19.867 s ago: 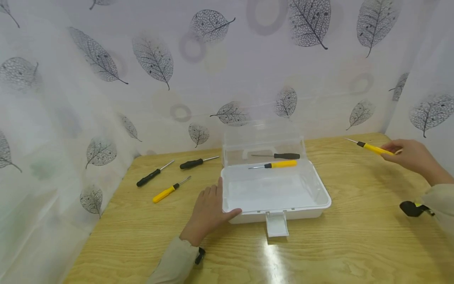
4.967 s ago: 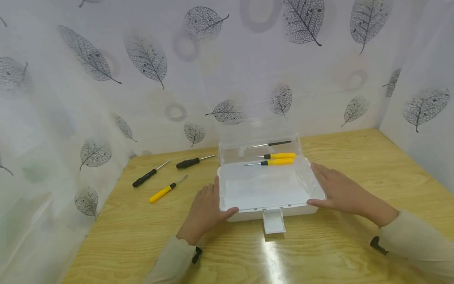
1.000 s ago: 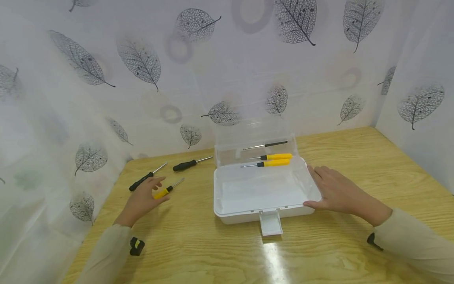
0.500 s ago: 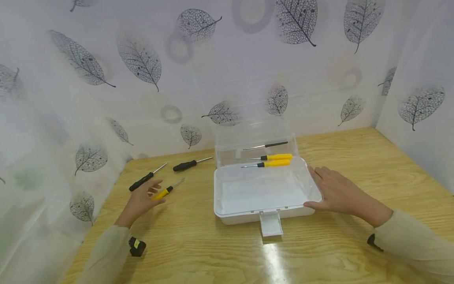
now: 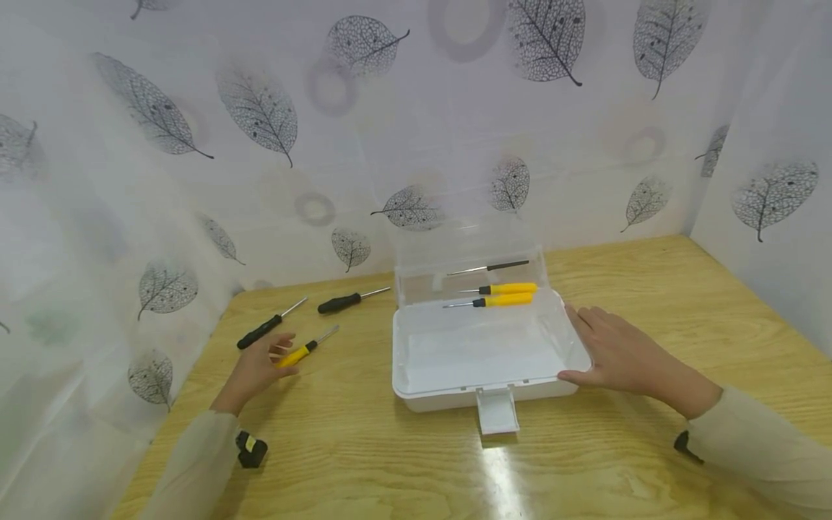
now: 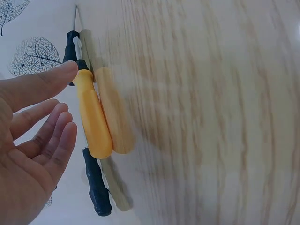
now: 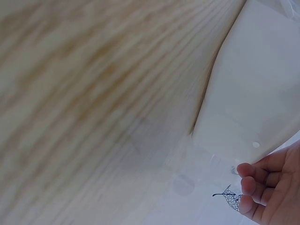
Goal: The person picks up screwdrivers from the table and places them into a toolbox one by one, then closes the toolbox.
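Observation:
In the head view my left hand (image 5: 255, 367) is beside a yellow-handled screwdriver (image 5: 295, 355) on the table. Its thumb and fingers are apart around the handle; the left wrist view shows a gap between the fingers and the yellow handle (image 6: 96, 117). My right hand (image 5: 620, 354) holds the right front corner of a white plastic box (image 5: 429, 399), thumb at the front rim, fingers along the side. The box's clear lid (image 5: 468, 242) stands raised. Two yellow screwdrivers (image 5: 510, 298) and a thin dark-handled one (image 5: 510, 265) lie by the lid and rear rim; their exact support is unclear.
Two black-handled screwdrivers lie at the left of the table: one (image 5: 260, 332) near the left hand, another (image 5: 339, 303) farther back. A white latch (image 5: 497, 412) hangs from the box's front. A leaf-patterned curtain (image 5: 403, 144) closes off the back and sides.
A second yellow screwdriver, earlier in my right hand, now lies at the box's rear. My right hand has come to the box; my left has left it for the yellow screwdriver at left.

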`<state>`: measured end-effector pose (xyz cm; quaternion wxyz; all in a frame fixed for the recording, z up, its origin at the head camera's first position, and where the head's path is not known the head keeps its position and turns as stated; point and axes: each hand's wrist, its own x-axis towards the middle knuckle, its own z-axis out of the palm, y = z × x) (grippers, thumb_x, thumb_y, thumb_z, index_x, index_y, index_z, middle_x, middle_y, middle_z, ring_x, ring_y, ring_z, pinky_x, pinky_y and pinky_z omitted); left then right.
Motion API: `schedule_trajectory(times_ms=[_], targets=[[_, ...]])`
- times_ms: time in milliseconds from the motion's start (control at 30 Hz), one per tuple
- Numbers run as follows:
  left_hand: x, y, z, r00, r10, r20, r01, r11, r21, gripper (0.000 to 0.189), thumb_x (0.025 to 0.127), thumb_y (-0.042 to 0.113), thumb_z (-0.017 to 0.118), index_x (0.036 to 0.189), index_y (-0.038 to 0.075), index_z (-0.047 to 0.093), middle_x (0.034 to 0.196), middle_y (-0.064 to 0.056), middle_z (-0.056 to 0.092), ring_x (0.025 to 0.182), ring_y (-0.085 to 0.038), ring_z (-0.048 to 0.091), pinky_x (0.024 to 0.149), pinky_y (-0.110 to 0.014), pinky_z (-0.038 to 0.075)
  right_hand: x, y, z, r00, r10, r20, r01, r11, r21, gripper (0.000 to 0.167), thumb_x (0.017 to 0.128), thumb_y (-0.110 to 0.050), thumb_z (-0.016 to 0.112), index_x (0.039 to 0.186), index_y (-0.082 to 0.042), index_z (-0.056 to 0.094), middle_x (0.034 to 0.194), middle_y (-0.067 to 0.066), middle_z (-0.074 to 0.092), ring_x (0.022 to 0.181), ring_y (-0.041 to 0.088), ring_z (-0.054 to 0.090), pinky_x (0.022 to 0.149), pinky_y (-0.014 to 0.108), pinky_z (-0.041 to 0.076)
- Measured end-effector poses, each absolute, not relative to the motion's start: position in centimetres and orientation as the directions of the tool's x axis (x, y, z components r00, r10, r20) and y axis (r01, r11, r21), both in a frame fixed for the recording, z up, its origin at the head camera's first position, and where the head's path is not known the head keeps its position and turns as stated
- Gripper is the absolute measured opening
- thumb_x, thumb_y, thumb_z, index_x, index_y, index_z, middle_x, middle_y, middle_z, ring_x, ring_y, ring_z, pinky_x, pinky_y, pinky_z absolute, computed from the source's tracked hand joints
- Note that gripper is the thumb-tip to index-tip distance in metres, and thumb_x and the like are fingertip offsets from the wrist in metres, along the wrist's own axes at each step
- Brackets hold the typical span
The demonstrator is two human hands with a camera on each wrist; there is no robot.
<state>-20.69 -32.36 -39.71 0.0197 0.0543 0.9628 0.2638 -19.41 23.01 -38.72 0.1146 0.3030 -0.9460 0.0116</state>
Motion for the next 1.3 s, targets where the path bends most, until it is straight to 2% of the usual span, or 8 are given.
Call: schedule_trajectory(times_ms=[733,1033,1300], targets=[[-20.8,-33.8,-40.6,-0.993,0.119,0.006,0.105,0.854,0.51,0.053,0.08,0.012,0.073,0.125,-0.009,0.054,0.118,-0.027,0.062,0.098,-0.035,0.061,0.088,-0.048,0.051,-19.7,23.1,-38.9,-0.783,-0.575,0.237,-0.582,0.812,0.045,0.101,0.075,-0.064,0.063,0.131,0.017,0.041,0.112,0.023,0.056,0.093,0.029,0.055,0.082,0.043,0.05],[-20.8,-34.1,-41.0,-0.997,0.065,-0.042,0.036,0.865,0.5,0.045,0.082,0.015,0.071,0.12,-0.005,0.06,0.12,-0.025,0.061,0.104,-0.039,0.06,0.087,-0.048,0.051,-19.5,23.1,-38.8,-0.791,-0.569,0.224,-0.577,0.816,0.034,0.102,0.075,-0.065,0.063,0.131,0.017,0.04,0.115,0.025,0.056,0.096,0.031,0.056,0.084,0.045,0.05],[-20.6,-34.1,-41.2,-0.997,0.01,-0.073,-0.029,0.861,0.507,0.045,0.081,0.022,0.073,0.117,-0.002,0.064,0.119,-0.024,0.063,0.105,-0.039,0.06,0.087,-0.048,0.051,-19.5,23.1,-38.8,-0.783,-0.576,0.235,-0.584,0.811,0.039,0.101,0.074,-0.064,0.064,0.131,0.017,0.041,0.113,0.024,0.057,0.094,0.03,0.056,0.082,0.044,0.05]])
